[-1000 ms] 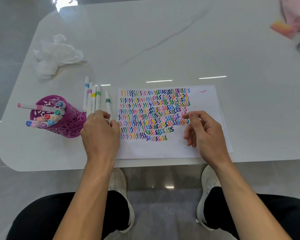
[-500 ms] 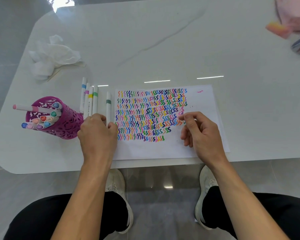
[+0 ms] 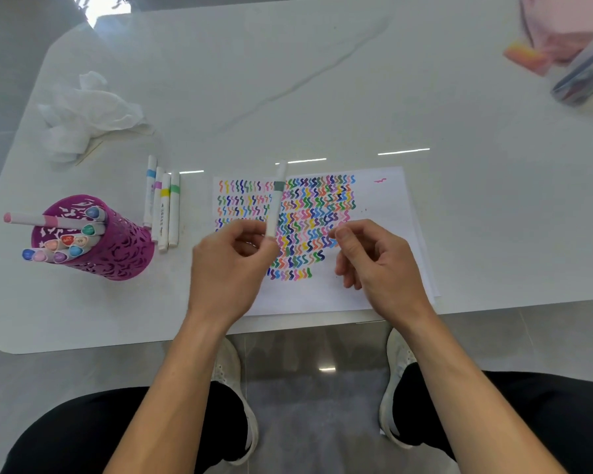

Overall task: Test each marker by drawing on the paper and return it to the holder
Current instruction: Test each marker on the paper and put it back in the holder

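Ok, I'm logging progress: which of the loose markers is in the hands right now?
The grey-green-banded marker, pinched by the left hand above the paper. The other four markers, banded blue, pink, yellow and green, lie together beside the holder.

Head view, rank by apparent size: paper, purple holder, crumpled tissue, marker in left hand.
1. paper
2. purple holder and crumpled tissue: look about alike, not ranked
3. marker, its lower end hidden in the left hand
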Demonstrator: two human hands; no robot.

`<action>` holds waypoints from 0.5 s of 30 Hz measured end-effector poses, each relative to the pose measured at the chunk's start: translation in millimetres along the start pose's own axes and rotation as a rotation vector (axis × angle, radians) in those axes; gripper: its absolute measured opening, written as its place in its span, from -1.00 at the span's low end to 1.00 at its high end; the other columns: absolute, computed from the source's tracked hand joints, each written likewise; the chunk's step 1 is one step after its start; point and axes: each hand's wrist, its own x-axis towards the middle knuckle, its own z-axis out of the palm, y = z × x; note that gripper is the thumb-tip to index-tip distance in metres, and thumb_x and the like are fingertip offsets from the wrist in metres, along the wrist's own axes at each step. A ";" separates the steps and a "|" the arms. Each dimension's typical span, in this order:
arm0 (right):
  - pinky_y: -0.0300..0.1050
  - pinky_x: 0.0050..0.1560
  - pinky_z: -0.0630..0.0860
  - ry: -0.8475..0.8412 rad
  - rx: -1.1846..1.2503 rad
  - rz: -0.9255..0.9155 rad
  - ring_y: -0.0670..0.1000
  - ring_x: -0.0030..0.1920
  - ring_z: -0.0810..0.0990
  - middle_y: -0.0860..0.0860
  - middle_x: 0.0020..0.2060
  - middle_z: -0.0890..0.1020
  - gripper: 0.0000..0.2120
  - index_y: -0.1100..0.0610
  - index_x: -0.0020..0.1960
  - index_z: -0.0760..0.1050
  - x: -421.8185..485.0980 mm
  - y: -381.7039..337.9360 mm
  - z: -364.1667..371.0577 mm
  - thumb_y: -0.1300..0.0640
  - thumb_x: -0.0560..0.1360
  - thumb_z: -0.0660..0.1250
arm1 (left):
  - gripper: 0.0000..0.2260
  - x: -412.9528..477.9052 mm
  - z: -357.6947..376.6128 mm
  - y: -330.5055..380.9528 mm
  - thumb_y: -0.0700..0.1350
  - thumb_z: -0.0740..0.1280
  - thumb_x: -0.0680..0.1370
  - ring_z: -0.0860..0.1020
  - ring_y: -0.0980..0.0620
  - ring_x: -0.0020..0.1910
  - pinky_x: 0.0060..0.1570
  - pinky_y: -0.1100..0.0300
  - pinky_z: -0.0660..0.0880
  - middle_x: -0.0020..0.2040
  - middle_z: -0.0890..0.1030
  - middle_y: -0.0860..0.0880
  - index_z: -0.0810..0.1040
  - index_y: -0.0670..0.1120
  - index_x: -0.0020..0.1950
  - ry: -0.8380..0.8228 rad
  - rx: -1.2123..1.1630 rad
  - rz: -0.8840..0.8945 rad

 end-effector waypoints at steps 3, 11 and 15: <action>-0.15 -0.20 0.58 -0.080 -0.007 0.003 -0.03 -0.25 0.66 -0.02 -0.18 0.70 -0.60 0.01 0.28 0.59 0.3 -1.3 4.8 -0.18 0.57 0.26 | -0.90 -5.5 8.3 3.4 -0.18 0.46 0.52 0.67 -0.01 -0.26 -0.22 0.09 0.64 -0.23 0.70 0.02 0.69 -0.03 0.01 -0.158 -0.095 0.004; -0.08 0.04 0.64 -0.099 0.002 0.000 -0.04 -0.02 0.70 -0.06 -0.06 0.70 -0.73 0.03 0.17 0.55 -3.9 -10.0 12.0 -0.13 0.61 0.31 | -0.95 -21.1 23.9 10.5 -0.14 0.47 0.54 0.65 0.04 -0.32 -0.23 0.14 0.63 -0.28 0.69 0.03 0.71 -0.04 -0.02 -0.425 -0.116 0.115; -0.10 -0.22 0.66 -0.056 -0.057 -0.039 -0.01 -0.26 0.69 -0.01 -0.22 0.67 -0.88 0.11 0.08 0.57 -4.2 -8.0 4.9 0.06 0.67 0.34 | -0.92 -19.7 23.2 11.0 -0.08 0.41 0.59 0.65 0.09 -0.32 -0.22 0.14 0.62 -0.26 0.70 0.08 0.71 0.00 -0.04 -0.380 -0.089 0.135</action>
